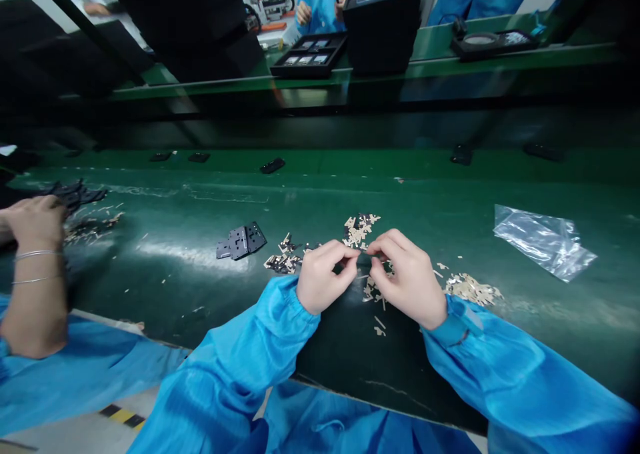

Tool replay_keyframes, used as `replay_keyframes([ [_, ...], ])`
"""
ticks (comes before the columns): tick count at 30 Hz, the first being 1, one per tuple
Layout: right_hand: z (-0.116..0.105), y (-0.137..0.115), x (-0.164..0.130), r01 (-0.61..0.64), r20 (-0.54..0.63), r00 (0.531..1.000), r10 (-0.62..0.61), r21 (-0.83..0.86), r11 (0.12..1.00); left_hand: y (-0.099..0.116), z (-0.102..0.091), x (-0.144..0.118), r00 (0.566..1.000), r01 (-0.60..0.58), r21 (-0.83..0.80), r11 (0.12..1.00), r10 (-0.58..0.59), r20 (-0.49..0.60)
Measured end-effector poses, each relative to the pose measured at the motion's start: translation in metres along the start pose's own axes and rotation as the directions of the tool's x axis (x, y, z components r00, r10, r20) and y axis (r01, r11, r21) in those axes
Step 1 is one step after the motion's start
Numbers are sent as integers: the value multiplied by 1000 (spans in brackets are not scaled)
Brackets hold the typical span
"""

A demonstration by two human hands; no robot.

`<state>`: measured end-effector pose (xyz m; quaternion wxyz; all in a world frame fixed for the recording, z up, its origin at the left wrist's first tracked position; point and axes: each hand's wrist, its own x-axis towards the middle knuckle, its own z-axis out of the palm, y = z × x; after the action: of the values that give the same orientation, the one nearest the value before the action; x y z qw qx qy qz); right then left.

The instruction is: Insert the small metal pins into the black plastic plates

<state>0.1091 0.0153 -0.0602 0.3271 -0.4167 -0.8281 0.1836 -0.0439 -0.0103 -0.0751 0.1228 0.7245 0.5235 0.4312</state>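
My left hand (325, 275) and my right hand (407, 277) face each other over the bench, fingertips pinched close together. Between them is a tiny dark piece, too small to name. Around and behind my hands lie loose heaps of small flat pieces, some beige (361, 229), some dark and beige mixed (283, 262). Another pile of beige pieces (473, 289) sits right of my right wrist. Left of my left hand, several flat black plates with holes (243, 241) overlap one another.
A clear plastic bag (545, 241) lies flat at the right of the green bench (200, 294). Black parts (273, 166) are strung along the far strip. At left, a co-worker's hand (37, 224) is near dark parts. Trays (310, 55) stand on the raised ledge beyond.
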Motion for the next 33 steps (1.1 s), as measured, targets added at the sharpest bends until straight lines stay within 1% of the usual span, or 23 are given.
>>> replay_keyframes([
  [3,0,0,0,7,4,1000,-8,57,998,1,1,-1,999,-37,2,999,37,0],
  [10,1,3,-1,57,-1,998,-58,98,993,-1,1,-1,997,-74,-10,997,74,16],
  [21,-2,5,1,127,23,991,-129,74,989,-1,-1,2,999,26,-71,997,-23,40],
  [27,-2,5,1,137,28,990,-139,81,987,2,-3,3,990,122,-146,982,-111,84],
  [31,-3,4,3,113,5,994,-113,72,991,2,-3,4,992,106,-134,985,-96,78],
  [33,-6,3,5,93,-23,996,-91,71,993,0,-5,5,998,56,-94,994,-54,26],
])
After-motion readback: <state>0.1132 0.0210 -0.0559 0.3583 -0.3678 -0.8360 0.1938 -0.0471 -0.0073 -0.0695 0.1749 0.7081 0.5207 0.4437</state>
